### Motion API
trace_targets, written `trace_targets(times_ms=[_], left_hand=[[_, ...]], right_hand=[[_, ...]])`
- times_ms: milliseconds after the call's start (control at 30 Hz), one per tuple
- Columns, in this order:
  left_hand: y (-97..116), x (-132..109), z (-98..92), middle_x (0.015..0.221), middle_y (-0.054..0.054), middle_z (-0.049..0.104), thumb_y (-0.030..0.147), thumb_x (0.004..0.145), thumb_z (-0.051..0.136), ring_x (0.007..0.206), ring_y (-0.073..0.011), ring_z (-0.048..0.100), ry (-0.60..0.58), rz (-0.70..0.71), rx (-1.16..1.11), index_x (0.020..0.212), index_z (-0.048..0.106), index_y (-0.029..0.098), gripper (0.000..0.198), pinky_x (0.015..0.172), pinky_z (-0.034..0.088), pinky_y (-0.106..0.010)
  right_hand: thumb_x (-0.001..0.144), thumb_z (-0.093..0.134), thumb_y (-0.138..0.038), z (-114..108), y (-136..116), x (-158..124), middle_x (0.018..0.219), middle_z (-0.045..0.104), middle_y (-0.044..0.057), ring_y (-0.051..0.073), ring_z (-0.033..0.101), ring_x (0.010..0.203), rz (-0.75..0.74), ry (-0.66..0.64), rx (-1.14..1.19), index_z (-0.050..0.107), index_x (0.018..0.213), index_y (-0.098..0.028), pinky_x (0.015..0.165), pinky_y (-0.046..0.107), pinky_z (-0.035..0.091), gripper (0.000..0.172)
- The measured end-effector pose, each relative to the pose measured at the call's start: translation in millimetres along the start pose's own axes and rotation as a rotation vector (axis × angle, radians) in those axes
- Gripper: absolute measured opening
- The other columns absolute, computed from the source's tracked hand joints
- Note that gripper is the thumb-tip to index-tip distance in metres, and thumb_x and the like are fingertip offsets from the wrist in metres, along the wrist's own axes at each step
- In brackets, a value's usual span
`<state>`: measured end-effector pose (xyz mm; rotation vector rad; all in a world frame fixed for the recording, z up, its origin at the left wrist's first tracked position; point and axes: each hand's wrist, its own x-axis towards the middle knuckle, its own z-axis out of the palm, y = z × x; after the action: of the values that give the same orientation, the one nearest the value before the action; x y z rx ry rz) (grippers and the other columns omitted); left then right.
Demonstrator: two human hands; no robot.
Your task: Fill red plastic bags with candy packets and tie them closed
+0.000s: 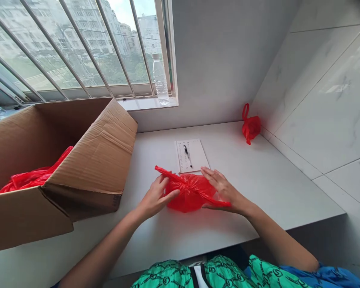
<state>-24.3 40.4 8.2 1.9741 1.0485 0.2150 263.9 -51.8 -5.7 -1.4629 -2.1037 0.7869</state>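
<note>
- Head view: a knotted, rounded bag of thin red plastic (186, 202) rests on the smooth white tabletop (243, 172), just on the person's side of the open white paper notebook (199, 154); whether the two touch, I cannot tell.
- Its two twisted ends point outward to either side, probably because the knot pulls them apart.
- The left hand (156, 196) is at the bag's left side, thumb and fingers apart, curved loosely against the plastic.
- The right hand (226, 192) is at the right side, fingers extended and well apart from the thumb, touching the bag near one end; flanking it this way seems to steady it.
- A slim black-and-clear pen (187, 155) lies on the notebook, perhaps to be handy.
- Left of the notebook, a large brown cardboard box (105, 148) contains crumpled red plastic (33, 176), apparently keeping it together.
- Beyond the notebook, rightward, sits a small tied red plastic bag (252, 127).
</note>
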Motion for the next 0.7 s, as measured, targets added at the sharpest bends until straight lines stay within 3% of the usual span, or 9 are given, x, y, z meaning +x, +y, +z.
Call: trace_targets(times_ms=[67,167,300,700], left_hand=[[16,5,12.6,0.145,-0.015,0.049,0.056,0.091,0.056,0.134,-0.0328,0.045,-0.009,0.154,0.149,0.143,0.046,0.022,0.064,0.113,0.035,-0.053],[22,7,33.4,0.153,-0.015,0.041,0.052,0.095,0.051,0.143,-0.0311,0.036,0.026,0.270,0.322,0.153,0.031,0.020,0.069,0.120,0.024,-0.054],[5,1,51.2,0.157,-0.015,0.034,0.048,0.098,0.046,0.147,-0.0305,0.029,0.055,0.314,0.470,0.155,0.028,0.016,0.067,0.121,0.023,-0.052],[-18,4,69.9,0.160,-0.014,0.027,0.040,0.098,0.047,0.149,-0.0282,0.023,0.034,0.331,0.514,0.156,0.022,0.014,0.069,0.122,0.023,-0.048]], right_hand=[[0.083,0.066,-0.060,17,-9,21,0.159,0.029,0.019,0.033,0.027,0.147,-0.130,-0.021,-0.063,0.007,0.159,-0.017,0.120,0.059,0.021,0.105],[0.088,0.061,-0.052,39,-13,35,0.156,0.036,0.020,0.031,0.033,0.145,-0.157,0.002,-0.095,0.011,0.158,-0.016,0.118,0.057,0.028,0.093],[0.086,0.063,-0.052,59,-5,27,0.154,0.039,0.020,0.033,0.034,0.145,-0.113,0.018,-0.109,0.020,0.156,-0.015,0.114,0.057,0.035,0.091],[0.089,0.059,-0.054,80,10,20,0.153,0.041,0.019,0.032,0.031,0.146,-0.094,0.009,-0.145,0.024,0.155,-0.011,0.119,0.055,0.031,0.086]])
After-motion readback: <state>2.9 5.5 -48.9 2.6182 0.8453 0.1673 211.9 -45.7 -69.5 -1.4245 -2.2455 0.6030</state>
